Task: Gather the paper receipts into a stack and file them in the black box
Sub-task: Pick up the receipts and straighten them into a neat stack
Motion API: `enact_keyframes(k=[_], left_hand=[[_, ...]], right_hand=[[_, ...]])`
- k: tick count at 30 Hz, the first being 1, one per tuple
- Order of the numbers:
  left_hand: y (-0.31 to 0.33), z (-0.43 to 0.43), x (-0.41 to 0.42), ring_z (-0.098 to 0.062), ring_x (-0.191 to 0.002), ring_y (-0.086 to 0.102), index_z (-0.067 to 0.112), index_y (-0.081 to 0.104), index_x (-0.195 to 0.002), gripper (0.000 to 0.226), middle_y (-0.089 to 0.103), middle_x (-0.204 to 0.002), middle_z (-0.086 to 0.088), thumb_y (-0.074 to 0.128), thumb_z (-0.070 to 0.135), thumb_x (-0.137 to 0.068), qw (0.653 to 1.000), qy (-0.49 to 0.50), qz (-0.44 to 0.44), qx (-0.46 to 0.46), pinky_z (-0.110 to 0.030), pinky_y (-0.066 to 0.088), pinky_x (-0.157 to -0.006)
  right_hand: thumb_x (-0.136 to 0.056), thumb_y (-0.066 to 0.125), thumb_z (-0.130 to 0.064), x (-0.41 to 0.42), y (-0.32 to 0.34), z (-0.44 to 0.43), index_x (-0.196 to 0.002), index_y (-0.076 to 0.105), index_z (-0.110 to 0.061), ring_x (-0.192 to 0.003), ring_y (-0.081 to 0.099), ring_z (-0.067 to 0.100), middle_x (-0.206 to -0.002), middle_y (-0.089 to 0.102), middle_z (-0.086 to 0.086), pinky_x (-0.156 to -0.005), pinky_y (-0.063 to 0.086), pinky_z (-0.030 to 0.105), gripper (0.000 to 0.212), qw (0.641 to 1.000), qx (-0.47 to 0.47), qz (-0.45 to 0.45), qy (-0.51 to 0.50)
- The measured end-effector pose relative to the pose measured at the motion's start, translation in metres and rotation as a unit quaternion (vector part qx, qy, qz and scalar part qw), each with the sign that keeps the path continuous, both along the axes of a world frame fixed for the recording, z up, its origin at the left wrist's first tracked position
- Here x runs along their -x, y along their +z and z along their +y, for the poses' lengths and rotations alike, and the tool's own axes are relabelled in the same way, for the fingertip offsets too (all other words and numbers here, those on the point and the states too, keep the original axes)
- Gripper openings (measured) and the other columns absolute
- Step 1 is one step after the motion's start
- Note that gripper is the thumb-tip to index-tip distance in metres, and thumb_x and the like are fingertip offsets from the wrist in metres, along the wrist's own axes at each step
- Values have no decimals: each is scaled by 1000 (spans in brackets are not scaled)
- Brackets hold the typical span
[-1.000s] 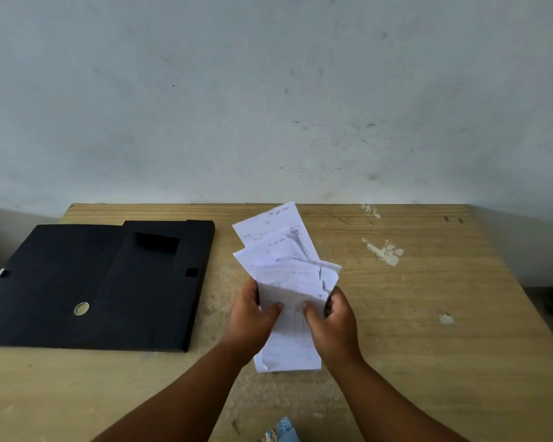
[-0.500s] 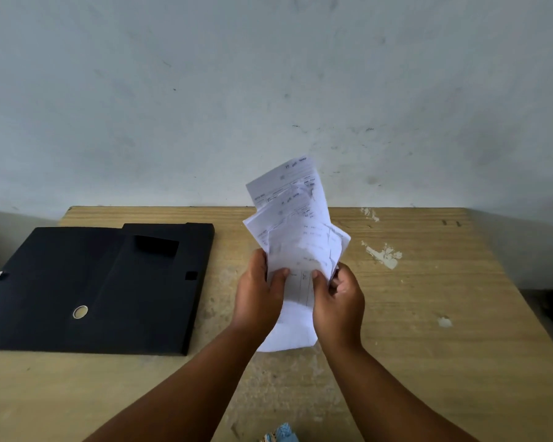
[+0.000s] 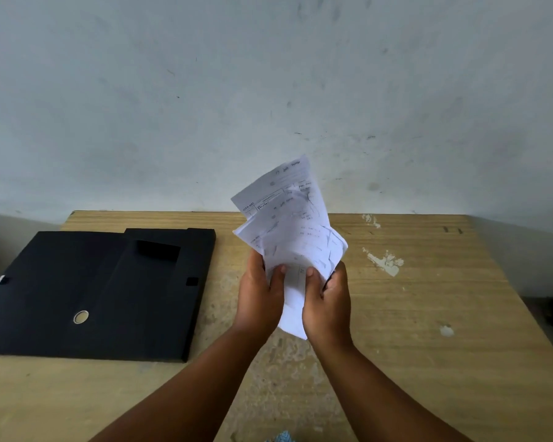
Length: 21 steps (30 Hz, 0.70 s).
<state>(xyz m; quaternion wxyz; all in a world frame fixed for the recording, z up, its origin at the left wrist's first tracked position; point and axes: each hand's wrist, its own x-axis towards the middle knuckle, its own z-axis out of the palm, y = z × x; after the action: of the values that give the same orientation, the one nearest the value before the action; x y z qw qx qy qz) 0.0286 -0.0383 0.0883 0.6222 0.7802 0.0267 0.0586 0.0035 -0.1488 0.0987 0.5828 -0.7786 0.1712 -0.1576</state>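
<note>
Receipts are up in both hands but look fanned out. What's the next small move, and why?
Probably tap the receipts edge-down on the wooden table to square them. The sheets splay unevenly above the left hand and right hand, and the black box still lies closed.

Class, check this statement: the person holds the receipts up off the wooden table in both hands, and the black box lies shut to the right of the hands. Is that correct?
Not quite. The head view shows the black box lying shut to the left of the hands, not the right. The rest holds: the left hand and right hand together hold the receipts up off the wooden table.
</note>
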Motion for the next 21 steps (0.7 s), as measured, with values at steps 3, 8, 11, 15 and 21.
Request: enact_keyframes(k=[3, 8, 11, 15, 21], left_hand=[[-4, 11, 0, 8, -94, 66, 57, 45, -111, 44, 68, -103, 25, 60, 18, -99, 999, -25, 24, -17, -13, 56, -61], [-15, 29, -2, 3, -89, 71, 46, 51, -119, 35, 69, -103, 31, 60, 18, -100, 997, -31, 57, -30, -22, 61, -61], [-13, 30, -5, 5, -87, 69, 41, 54, -110, 28, 68, -99, 31, 63, 18, -99, 999, 14, 39, -28, -17, 58, -60], [1, 20, -12, 8, -88, 66, 37, 52, -116, 31, 70, -93, 21, 63, 14, -99, 999, 49, -2, -21, -10, 53, -61], [24, 1, -25, 12, -90, 64, 31, 51, -118, 29, 68, -92, 20, 60, 10, -99, 999, 37, -35, -4, -5, 49, -61]], right_hand=[[-101, 50, -25, 1, -7, 4, -134, 46, -18, -101, 65, 14, -115, 65, -2, -81, 54, 27, 33, 999, -8, 39, 31], [-102, 50, -25, 5, -15, 14, -133, 46, -14, -104, 66, 20, -117, 66, 3, -84, 54, 34, 34, 996, 13, 68, 51], [-101, 50, -26, -1, -10, 15, -129, 49, -16, -91, 66, 7, -106, 66, -5, -73, 53, 22, 29, 996, 36, 54, 57], [-101, 49, -20, -12, 6, 13, -118, 54, -17, -73, 61, -8, -84, 62, -13, -58, 44, 7, 18, 997, 67, 19, 39], [-100, 49, -15, -28, 28, 3, -117, 55, -16, -75, 60, -1, -89, 64, -8, -59, 42, 4, 18, 998, 63, -16, -2]])
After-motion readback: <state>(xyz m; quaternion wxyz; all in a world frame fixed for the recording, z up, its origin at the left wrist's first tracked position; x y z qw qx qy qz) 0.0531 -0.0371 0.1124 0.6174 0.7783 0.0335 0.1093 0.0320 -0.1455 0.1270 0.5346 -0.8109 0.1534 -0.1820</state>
